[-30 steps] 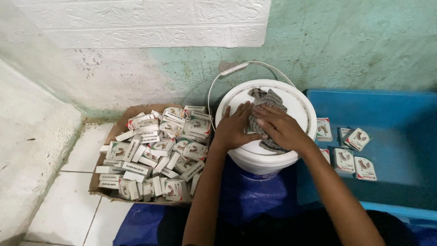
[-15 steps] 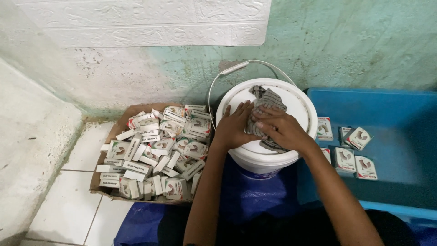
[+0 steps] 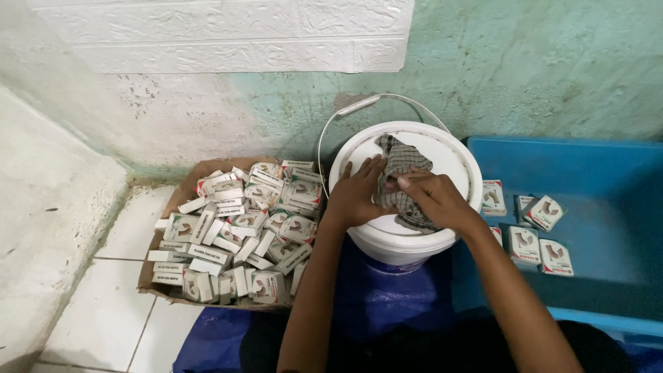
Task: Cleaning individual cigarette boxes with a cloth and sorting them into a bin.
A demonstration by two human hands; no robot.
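Here, both hands rest on top of a white plastic bucket (image 3: 407,238) that stands against a green-painted wall (image 3: 525,62), its lid (image 3: 452,162) shut and its wire handle (image 3: 373,103) tipped back toward the wall. A grey checked cloth (image 3: 402,160) lies crumpled across the lid, reaching from near the far rim down to the near edge. The left hand (image 3: 356,197) lies flat with its fingers spread and together at the tips, pressing on the left side of the cloth and the lid beside it; it grips nothing. The right hand (image 3: 435,199) is curled over the cloth from the right, fingers bent and pinching a fold of the fabric, so it is closed on the cloth. The two hands nearly touch over the middle of the cloth.

Left of the bucket, just beside it, a shallow cardboard tray (image 3: 181,197) sits on the tiled floor (image 3: 117,304), heaped with many small white cartons (image 3: 238,235) lying at all angles. Right of the bucket is a blue plastic tub (image 3: 608,173) holding a few of the same small cartons (image 3: 539,231), some flat and some tilted, near its left wall. A blue sheet (image 3: 387,297) lies under the bucket, toward the person.
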